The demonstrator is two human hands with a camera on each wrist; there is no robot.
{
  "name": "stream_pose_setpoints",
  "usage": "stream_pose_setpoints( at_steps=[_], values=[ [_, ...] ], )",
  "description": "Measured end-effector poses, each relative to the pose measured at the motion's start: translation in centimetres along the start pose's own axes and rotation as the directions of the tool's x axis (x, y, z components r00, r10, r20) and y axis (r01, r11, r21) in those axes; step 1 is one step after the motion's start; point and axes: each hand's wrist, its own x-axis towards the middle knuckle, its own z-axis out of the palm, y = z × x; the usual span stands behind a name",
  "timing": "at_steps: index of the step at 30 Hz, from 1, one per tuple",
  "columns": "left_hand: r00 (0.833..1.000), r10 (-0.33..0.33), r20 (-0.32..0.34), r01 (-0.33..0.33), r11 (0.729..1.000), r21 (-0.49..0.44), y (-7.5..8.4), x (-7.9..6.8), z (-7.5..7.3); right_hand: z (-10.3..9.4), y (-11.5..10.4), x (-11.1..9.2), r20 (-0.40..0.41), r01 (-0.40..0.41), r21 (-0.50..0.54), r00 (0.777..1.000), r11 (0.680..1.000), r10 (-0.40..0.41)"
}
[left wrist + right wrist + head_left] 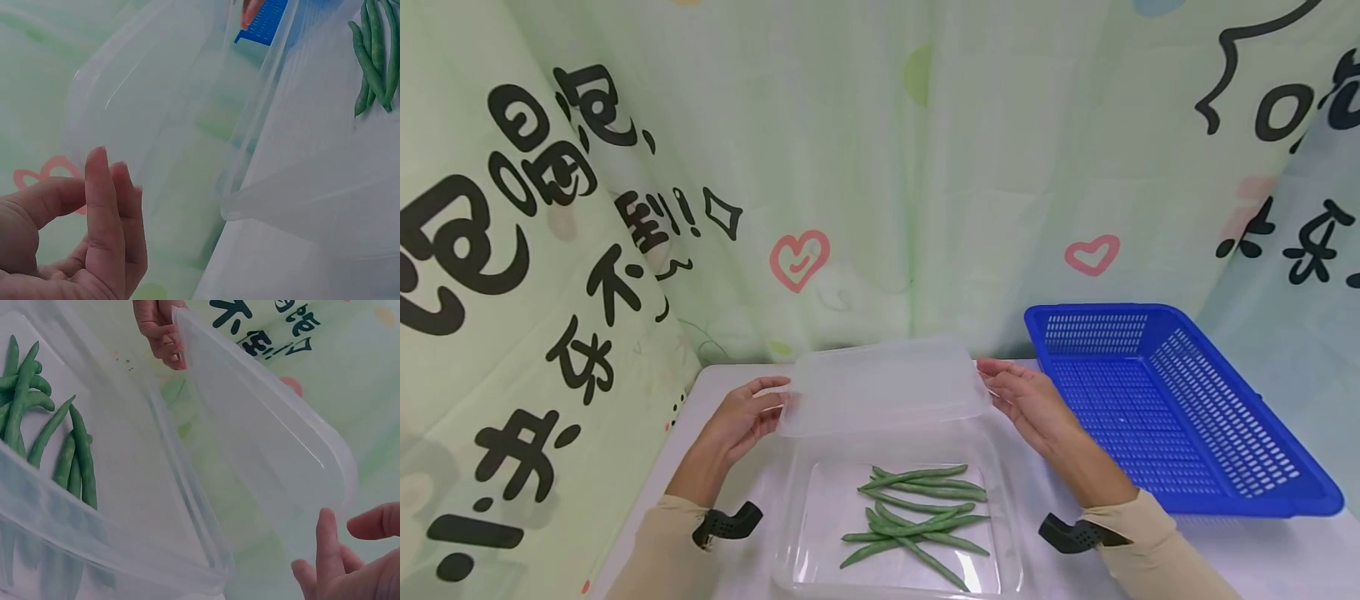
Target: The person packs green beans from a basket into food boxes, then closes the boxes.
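Note:
A translucent plastic lid (887,387) is tilted up above the far side of a clear plastic box (1011,517). My left hand (751,417) holds the lid's left end, thumb and fingertips at its edge. At the opposite end, my right hand (1026,404) holds it with the fingertips, the thumb on the other side of the edge in the right wrist view. Several green beans (925,525) lie loosely crossed on the bottom of the box, whose top is uncovered. The lid (269,431) slants between both hands in the right wrist view.
A blue perforated plastic basket (1150,417) stands on the white-covered table (737,483), right of the box and close to my right forearm. A pale green printed curtain (865,167) hangs behind the table and along its sides.

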Motion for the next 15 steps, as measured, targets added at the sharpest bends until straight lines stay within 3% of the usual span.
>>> stream_pose_setpoints(
  at_steps=[8, 12, 15],
  values=[
    [0.993, -0.043, 0.112, 0.024, 0.986, 0.167, 0.1, -0.7, -1.2, -0.2, -0.2, -0.4, 0.077, -0.02, -0.214, 0.996, 0.977, 0.037],
    [0.987, -0.055, 0.153, 0.023, 0.978, 0.207, 0.2, -1.0, -1.4, -0.2, -0.3, -0.5, 0.048, -0.043, -0.321, 0.997, 0.946, 0.061],
    [0.987, -0.063, 0.147, 0.03, 0.976, 0.218, 0.3, -1.3, -1.3, 0.0, -0.6, -0.7, 0.024, -0.078, -0.404, 0.995, 0.912, 0.096]
  ],
)
